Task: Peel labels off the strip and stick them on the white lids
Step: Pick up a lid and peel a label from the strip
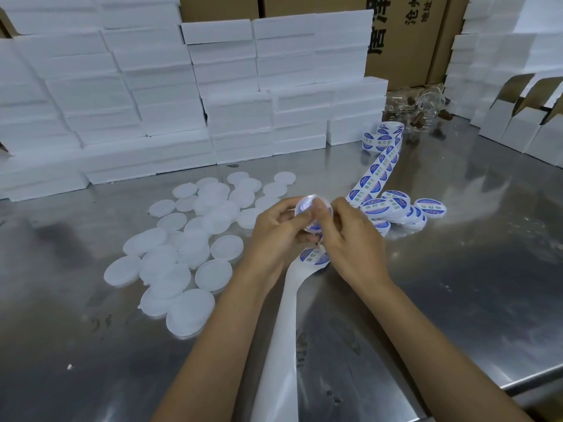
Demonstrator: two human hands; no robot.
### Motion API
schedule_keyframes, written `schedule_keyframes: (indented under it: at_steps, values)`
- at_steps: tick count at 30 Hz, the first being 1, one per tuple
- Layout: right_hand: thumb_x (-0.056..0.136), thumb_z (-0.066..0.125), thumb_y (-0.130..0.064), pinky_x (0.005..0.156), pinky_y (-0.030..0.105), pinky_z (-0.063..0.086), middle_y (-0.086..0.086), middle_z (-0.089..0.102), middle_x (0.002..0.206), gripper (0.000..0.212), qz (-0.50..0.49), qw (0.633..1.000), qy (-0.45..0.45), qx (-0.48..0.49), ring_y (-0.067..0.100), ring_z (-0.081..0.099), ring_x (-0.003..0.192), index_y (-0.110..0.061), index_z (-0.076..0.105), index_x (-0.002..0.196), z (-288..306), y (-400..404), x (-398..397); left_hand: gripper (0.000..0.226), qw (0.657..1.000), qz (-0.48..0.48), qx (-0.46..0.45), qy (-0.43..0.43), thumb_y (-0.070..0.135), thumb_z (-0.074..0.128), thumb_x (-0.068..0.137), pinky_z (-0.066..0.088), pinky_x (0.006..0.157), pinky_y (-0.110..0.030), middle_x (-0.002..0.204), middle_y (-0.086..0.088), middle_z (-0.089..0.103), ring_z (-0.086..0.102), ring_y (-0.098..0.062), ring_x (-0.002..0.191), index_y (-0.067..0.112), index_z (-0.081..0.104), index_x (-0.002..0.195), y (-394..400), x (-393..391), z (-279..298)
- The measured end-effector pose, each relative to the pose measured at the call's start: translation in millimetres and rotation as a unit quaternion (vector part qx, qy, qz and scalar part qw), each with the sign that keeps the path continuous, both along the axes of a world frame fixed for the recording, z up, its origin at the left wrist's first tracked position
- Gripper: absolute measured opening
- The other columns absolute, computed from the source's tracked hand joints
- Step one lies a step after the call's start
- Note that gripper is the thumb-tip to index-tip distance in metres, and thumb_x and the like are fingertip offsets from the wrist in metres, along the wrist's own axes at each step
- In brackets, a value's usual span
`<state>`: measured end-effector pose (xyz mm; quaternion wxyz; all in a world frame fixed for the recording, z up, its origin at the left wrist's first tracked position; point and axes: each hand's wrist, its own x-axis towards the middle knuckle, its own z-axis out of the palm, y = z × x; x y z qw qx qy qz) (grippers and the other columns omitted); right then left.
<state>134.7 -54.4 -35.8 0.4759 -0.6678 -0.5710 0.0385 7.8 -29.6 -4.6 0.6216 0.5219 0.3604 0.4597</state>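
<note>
My left hand (278,226) holds a white lid (307,205) upright above the steel table (457,269). My right hand (344,236) presses a blue-and-white label onto the lid's face with its thumb. The label strip (379,169) runs from a roll at the back right down under my hands. One label (313,255) still sits on the strip just below them, and the bare white backing (280,345) trails toward me. Several plain white lids (189,254) lie scattered to the left. Several labelled lids (402,208) are piled to the right of my hands.
Stacks of white foam boxes (170,95) wall off the back of the table. Brown cartons (408,41) stand behind them. Small folded white boxes (530,123) sit at the far right. Clear jars with brown stoppers (420,108) lie near the label roll.
</note>
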Motion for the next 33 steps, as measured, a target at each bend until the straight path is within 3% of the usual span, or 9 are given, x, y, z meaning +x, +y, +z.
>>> schedule_keyframes:
  at_steps: [2,4,9,13,18,24,28,31,33]
  values:
    - [0.089,0.028,-0.077,0.060,0.028,0.042,-0.007,0.055,0.068,0.056,0.005,0.999,-0.033,-0.019,0.010,0.052,0.070,-0.025,0.041,0.075,-2,-1,-2,0.026,0.999,0.013,-0.019,-0.024,-0.001,0.061,0.092,0.061,0.082,-0.034,0.105,-0.021,0.074,0.074,-0.032,0.095,0.001,0.067,0.117,1,-1,1]
    - [0.092,0.029,-0.072,0.059,0.031,0.043,-0.006,0.055,0.068,0.052,0.011,0.998,-0.057,-0.012,0.012,0.052,0.069,-0.024,0.040,0.076,-5,-1,0,0.030,0.998,0.011,-0.047,-0.052,-0.003,0.060,0.092,0.060,0.088,-0.039,0.106,-0.024,0.073,0.073,-0.036,0.099,0.005,0.066,0.120,1,-3,1]
    - [0.104,0.031,-0.042,0.058,0.037,0.040,-0.006,0.052,0.060,0.039,-0.013,0.998,-0.058,0.009,0.026,0.056,0.066,-0.019,0.044,0.074,-8,4,9,0.040,0.993,-0.063,-0.069,-0.075,-0.006,0.052,0.097,0.061,0.084,-0.036,0.110,-0.019,0.074,0.073,-0.033,0.101,0.012,0.061,0.132,4,-5,1]
    - [0.104,0.033,-0.041,0.058,0.033,0.034,-0.011,0.049,0.055,0.038,-0.012,1.000,-0.006,0.019,0.018,0.051,0.062,-0.027,0.043,0.070,-9,4,10,0.058,0.995,-0.092,-0.019,-0.019,-0.013,0.065,0.086,0.060,0.083,-0.032,0.110,-0.017,0.074,0.073,-0.029,0.097,0.020,0.059,0.134,2,-5,0]
    - [0.099,0.026,-0.057,0.063,0.037,0.046,-0.005,0.058,0.061,0.049,0.038,0.999,0.011,0.002,0.014,0.057,0.066,-0.020,0.050,0.077,-8,-2,4,0.039,0.999,0.003,-0.017,-0.035,-0.011,0.069,0.085,0.062,0.071,-0.032,0.099,-0.021,0.075,0.075,-0.031,0.085,0.009,0.064,0.118,-1,-2,2]
    - [0.099,0.042,-0.051,0.054,0.033,0.034,-0.002,0.048,0.052,0.049,0.082,0.996,0.014,-0.022,0.012,0.045,0.052,-0.015,0.044,0.065,-10,2,2,0.014,0.996,0.086,-0.015,-0.023,0.007,0.064,0.095,0.062,0.066,-0.036,0.102,-0.022,0.074,0.076,-0.029,0.086,0.007,0.071,0.106,2,-3,0]
    - [0.100,0.046,-0.045,0.057,0.033,0.037,-0.005,0.049,0.052,0.046,0.038,0.995,0.085,-0.020,0.009,0.044,0.053,-0.012,0.047,0.067,-9,6,12,0.029,0.998,0.058,-0.032,-0.011,0.011,0.057,0.100,0.061,0.085,-0.044,0.118,-0.008,0.071,0.070,-0.024,0.108,0.023,0.070,0.123,3,-1,-3]
    - [0.101,0.044,-0.043,0.070,0.033,0.043,-0.006,0.062,0.069,0.046,-0.057,0.977,0.203,-0.011,0.016,0.057,0.071,-0.008,0.060,0.077,-4,12,34,0.038,0.997,0.068,-0.048,0.006,0.018,0.060,0.099,0.060,0.089,-0.042,0.124,-0.001,0.066,0.066,-0.019,0.113,0.033,0.060,0.134,5,-5,-4]
    - [0.102,0.042,-0.042,0.069,0.028,0.044,-0.009,0.064,0.074,0.044,-0.094,0.948,0.303,-0.028,0.012,0.059,0.071,-0.013,0.065,0.080,-1,15,50,0.036,0.994,0.093,-0.057,0.019,0.017,0.058,0.099,0.061,0.087,-0.042,0.122,-0.003,0.068,0.067,-0.022,0.111,0.029,0.060,0.133,7,-7,-4]
